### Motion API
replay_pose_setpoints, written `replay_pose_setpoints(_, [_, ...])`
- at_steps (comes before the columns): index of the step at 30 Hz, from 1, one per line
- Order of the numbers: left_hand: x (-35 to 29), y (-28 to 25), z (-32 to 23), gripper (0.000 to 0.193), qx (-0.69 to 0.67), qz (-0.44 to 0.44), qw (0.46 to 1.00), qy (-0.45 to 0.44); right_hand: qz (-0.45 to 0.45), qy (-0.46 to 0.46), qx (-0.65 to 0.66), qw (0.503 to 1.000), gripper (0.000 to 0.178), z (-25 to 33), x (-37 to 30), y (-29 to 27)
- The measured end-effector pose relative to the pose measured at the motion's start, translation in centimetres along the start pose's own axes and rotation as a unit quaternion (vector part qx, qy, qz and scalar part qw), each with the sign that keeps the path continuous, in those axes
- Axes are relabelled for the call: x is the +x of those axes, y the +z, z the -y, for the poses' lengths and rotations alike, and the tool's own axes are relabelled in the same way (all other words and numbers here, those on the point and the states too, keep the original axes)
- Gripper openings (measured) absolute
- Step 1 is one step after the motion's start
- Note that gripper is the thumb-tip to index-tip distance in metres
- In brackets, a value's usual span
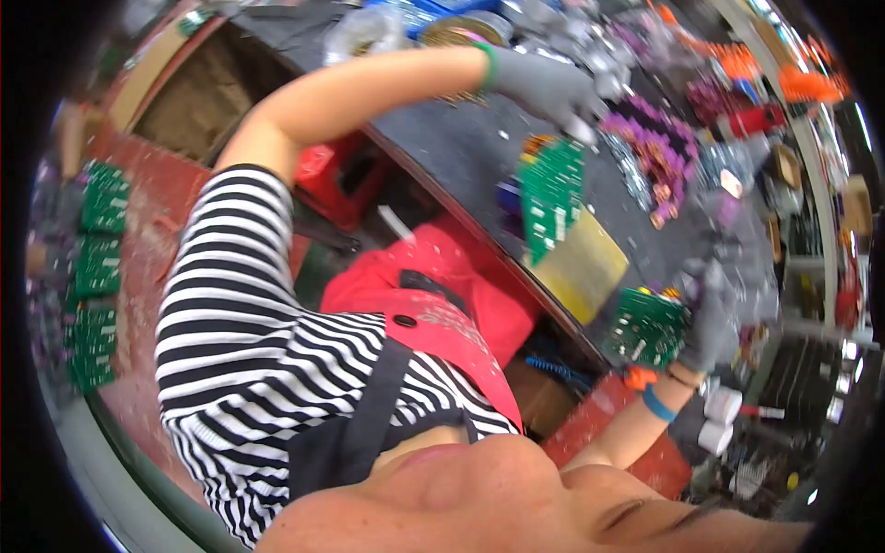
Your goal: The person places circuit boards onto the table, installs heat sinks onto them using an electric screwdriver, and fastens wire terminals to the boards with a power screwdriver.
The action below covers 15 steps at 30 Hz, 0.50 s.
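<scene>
A grey glove covers my left hand [553, 90], stretched over the far part of the table. Its fingertips are close to the upper end of a larger green circuit board [551, 198]; blur hides whether they pinch anything. My right hand [714, 323], also gloved, has its fingers on the edge of a smaller green circuit board [649, 326] dotted with solder points and holds it near the table's front edge. Between the two boards lies a flat yellowish plate [583, 265]. A bundle of purple and orange parts [656, 152] is just beyond my left hand.
Clear plastic bags [728, 235] and a round tin [466, 29] sit on the dark table [442, 147]. A red-handled tool [751, 122] and orange coiled hose [733, 63] are farther right. Several green boards [95, 267] stand at the far left. A red stool [336, 180] is below the table.
</scene>
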<state>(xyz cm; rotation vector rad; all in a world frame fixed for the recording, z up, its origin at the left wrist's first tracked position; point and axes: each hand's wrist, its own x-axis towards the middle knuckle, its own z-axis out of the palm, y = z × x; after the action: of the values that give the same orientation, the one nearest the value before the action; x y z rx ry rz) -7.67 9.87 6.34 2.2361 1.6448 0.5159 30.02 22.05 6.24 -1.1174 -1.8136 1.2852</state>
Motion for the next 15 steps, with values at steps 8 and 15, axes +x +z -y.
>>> replay_pose_setpoints(8, [-2.9, 4.4, 11.4, 0.036, -0.116, -0.005, 0.978, -0.174, 0.423, -0.036, -0.168, 0.89, 0.05, 0.5, 4.0, 10.3])
replay_pose_setpoints(15, [-4.1, 5.1, 12.8, 0.054, 0.094, 0.048, 0.983, -0.15, 0.338, -0.119, -0.342, 0.869, 0.041, -2.9, 6.1, 17.6])
